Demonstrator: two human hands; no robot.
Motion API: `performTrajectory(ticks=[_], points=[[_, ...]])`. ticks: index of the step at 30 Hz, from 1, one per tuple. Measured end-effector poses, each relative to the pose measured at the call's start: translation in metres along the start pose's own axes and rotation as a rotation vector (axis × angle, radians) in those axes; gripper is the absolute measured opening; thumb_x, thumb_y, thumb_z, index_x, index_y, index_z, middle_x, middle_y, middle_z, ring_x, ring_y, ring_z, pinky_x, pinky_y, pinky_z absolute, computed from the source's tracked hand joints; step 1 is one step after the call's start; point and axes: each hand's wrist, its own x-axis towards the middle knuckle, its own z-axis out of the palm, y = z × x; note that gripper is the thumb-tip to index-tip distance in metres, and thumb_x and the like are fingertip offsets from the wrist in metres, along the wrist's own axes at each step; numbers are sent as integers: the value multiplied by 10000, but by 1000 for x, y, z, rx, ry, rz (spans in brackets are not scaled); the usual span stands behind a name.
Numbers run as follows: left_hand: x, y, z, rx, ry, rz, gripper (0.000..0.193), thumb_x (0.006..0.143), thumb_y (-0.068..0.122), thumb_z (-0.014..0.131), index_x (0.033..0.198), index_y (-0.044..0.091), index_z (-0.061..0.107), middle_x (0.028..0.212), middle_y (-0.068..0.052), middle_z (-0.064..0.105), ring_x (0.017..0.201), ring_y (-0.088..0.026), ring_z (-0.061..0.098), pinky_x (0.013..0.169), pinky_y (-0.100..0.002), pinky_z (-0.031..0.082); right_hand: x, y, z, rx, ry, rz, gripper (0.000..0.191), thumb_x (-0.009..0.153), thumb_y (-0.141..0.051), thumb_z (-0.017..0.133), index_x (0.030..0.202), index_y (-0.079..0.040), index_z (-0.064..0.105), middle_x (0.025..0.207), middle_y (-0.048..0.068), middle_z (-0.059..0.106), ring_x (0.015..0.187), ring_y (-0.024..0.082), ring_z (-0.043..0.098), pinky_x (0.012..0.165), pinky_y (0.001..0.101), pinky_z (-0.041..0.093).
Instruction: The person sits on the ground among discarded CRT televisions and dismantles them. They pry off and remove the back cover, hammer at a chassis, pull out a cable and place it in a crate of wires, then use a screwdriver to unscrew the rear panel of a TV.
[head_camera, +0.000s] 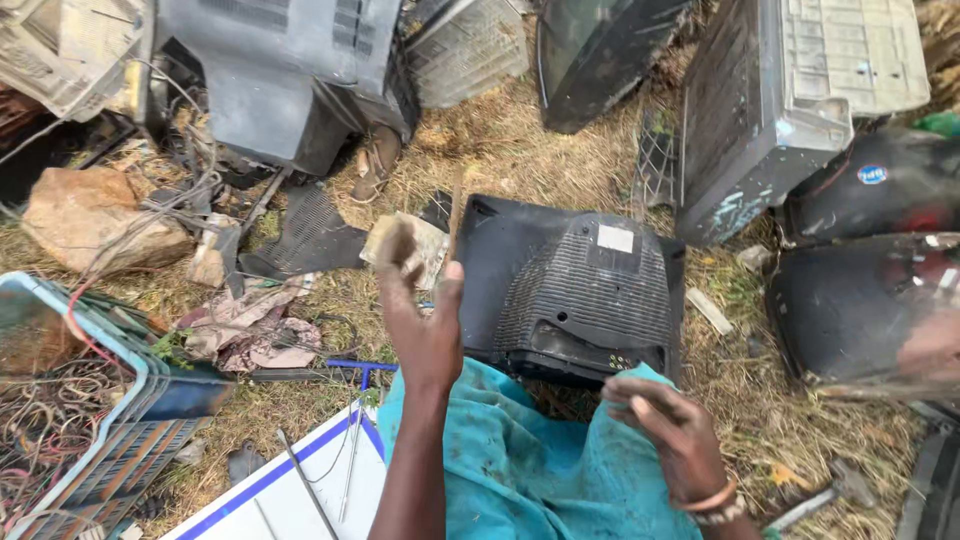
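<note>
A black television back housing (570, 290) with a ribbed grille lies on dry grass in front of my knees, which are covered by teal cloth (520, 470). My left hand (425, 320) is raised and blurred just left of the housing. Its fingertips overlap a beige, stone-like piece (425, 245), and I cannot tell whether it holds that piece. My right hand (670, 425) rests on the teal cloth at the housing's near edge. Its fingers are loosely bent with nothing in them, and there are bracelets at the wrist.
Several old television casings (760, 110) and dark screen tubes (860, 310) crowd the back and right. A rock (90, 215), tangled wires (40, 420), a pale blue frame (110, 350) and a white board with blue edging (290, 490) lie at the left. A hammer (820, 495) lies at the lower right.
</note>
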Motion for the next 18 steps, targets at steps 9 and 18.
performTrajectory(ticks=[9,18], points=[[-43,-154,92,415,-363,-295,643,885,339,733,1414,25,547,1436,-210,555,1359,-365,483,1143,-476,373,-160,107,-181,283,637,27,326,1027,-101,543,1287,81,622,1241,241,697,1141,374,681,989,503,541],[-78,-209,103,909,-786,33,806,914,519,746,1477,-1,496,1525,-326,426,1458,-467,359,1180,-546,299,-193,158,-129,-48,773,234,251,927,-133,710,1128,13,741,1060,144,794,983,226,744,828,347,580]])
